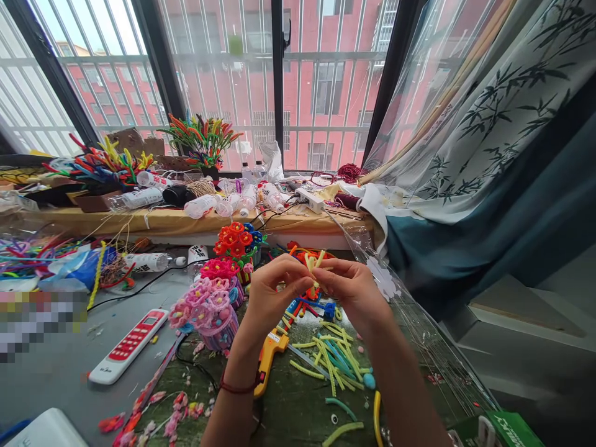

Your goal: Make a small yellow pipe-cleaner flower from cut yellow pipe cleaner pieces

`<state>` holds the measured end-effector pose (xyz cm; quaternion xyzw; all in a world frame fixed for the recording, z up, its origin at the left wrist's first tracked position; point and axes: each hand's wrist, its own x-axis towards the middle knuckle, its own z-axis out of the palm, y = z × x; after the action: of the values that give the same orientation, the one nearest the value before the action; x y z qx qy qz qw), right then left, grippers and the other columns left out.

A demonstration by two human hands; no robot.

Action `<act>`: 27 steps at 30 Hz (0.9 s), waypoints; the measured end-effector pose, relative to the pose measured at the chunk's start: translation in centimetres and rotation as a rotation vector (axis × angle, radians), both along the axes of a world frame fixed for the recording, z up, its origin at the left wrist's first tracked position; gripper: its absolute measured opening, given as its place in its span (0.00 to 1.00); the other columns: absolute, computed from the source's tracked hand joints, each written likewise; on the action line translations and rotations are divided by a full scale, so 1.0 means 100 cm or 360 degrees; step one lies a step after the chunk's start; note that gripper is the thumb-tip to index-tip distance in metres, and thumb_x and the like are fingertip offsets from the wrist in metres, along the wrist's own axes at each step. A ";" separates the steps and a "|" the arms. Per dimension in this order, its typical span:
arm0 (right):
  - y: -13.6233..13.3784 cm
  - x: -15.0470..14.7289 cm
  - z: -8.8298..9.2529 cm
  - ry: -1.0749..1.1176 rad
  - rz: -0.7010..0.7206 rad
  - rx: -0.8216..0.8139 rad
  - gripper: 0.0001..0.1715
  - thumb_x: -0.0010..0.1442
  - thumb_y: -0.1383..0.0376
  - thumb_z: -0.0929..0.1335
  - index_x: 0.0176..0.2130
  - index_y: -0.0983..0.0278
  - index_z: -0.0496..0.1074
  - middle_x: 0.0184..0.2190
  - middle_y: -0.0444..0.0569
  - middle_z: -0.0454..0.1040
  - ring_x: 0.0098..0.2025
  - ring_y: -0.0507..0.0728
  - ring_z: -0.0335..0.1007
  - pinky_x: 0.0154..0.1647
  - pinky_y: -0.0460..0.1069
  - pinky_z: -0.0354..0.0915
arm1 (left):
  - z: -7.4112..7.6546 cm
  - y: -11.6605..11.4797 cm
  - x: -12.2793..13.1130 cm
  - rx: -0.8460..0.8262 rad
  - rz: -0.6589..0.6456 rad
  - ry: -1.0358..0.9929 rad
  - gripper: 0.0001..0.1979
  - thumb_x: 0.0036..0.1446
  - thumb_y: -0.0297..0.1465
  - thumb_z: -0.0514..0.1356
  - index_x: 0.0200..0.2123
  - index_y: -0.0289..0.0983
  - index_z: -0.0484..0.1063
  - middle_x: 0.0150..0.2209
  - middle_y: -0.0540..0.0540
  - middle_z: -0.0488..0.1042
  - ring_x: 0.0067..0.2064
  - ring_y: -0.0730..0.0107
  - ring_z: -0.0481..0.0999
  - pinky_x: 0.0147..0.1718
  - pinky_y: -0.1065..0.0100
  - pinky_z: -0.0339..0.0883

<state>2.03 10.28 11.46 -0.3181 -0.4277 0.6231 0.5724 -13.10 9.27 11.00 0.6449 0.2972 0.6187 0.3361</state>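
Both my hands are raised over the table, fingers pinched together around a small bundle of yellow pipe cleaners [315, 262]. My left hand [274, 292] grips them from the left, my right hand [351, 288] from the right, fingertips almost touching. A red string bracelet circles my left wrist. Below the hands lie loose yellow-green and blue pipe cleaner pieces [333, 357] and an orange glue gun [269, 360]. Pink pipe cleaner flower baskets [209, 310] and a red and blue one [237, 242] stand just to the left.
A red and white remote control [128, 344] lies on the grey surface at left. Plastic bottles [205, 205], a power strip [310, 200] and pipe cleaner bouquets [200, 139] crowd the window sill. Clear plastic sheeting [419, 323] and a curtain hang at right.
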 end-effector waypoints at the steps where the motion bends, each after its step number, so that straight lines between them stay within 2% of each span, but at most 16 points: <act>1: -0.001 0.000 0.001 -0.0006 -0.0015 -0.0009 0.15 0.33 0.61 0.82 0.23 0.63 0.81 0.17 0.42 0.74 0.18 0.47 0.60 0.23 0.47 0.57 | 0.002 -0.002 0.000 0.0062 0.0021 0.0082 0.09 0.52 0.36 0.70 0.27 0.37 0.78 0.27 0.48 0.72 0.29 0.71 0.68 0.27 0.70 0.61; 4: -0.003 0.001 0.002 -0.0005 -0.0066 -0.0014 0.15 0.33 0.61 0.82 0.23 0.63 0.81 0.20 0.45 0.78 0.20 0.50 0.64 0.25 0.48 0.60 | 0.008 -0.007 0.000 0.0189 0.0114 0.0277 0.08 0.57 0.33 0.66 0.27 0.37 0.74 0.28 0.50 0.71 0.28 0.73 0.67 0.27 0.71 0.60; 7: -0.004 0.003 0.001 -0.0015 -0.0044 0.0051 0.12 0.36 0.61 0.82 0.24 0.62 0.82 0.24 0.47 0.80 0.24 0.52 0.68 0.28 0.49 0.62 | 0.011 -0.010 -0.001 0.0230 0.0177 0.0394 0.08 0.59 0.31 0.64 0.28 0.37 0.72 0.28 0.50 0.70 0.28 0.74 0.66 0.27 0.71 0.60; 13: -0.004 0.005 0.000 -0.0063 -0.0015 0.0158 0.13 0.40 0.56 0.81 0.24 0.61 0.82 0.22 0.45 0.78 0.24 0.52 0.67 0.29 0.49 0.62 | 0.011 -0.011 -0.003 0.0178 0.0288 0.0493 0.09 0.59 0.29 0.63 0.27 0.37 0.69 0.27 0.51 0.69 0.27 0.74 0.64 0.28 0.71 0.60; 19: -0.004 0.006 0.000 -0.0055 -0.0012 0.0136 0.13 0.39 0.58 0.82 0.25 0.61 0.83 0.26 0.47 0.81 0.26 0.53 0.70 0.31 0.49 0.65 | 0.011 -0.010 -0.005 0.0159 0.0384 0.0561 0.06 0.59 0.29 0.63 0.29 0.37 0.72 0.26 0.52 0.69 0.27 0.74 0.66 0.27 0.71 0.59; 27: -0.005 0.003 0.001 -0.0141 -0.0087 0.0178 0.12 0.37 0.61 0.82 0.23 0.61 0.81 0.26 0.46 0.81 0.28 0.54 0.73 0.33 0.50 0.68 | 0.016 -0.012 -0.005 0.0338 0.0479 0.0699 0.07 0.59 0.30 0.63 0.28 0.37 0.72 0.26 0.52 0.69 0.26 0.74 0.66 0.25 0.72 0.58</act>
<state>2.33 9.73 11.53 -0.3246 -0.4780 0.5677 0.5865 -13.59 8.04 12.56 0.7437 0.3889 0.5348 0.0986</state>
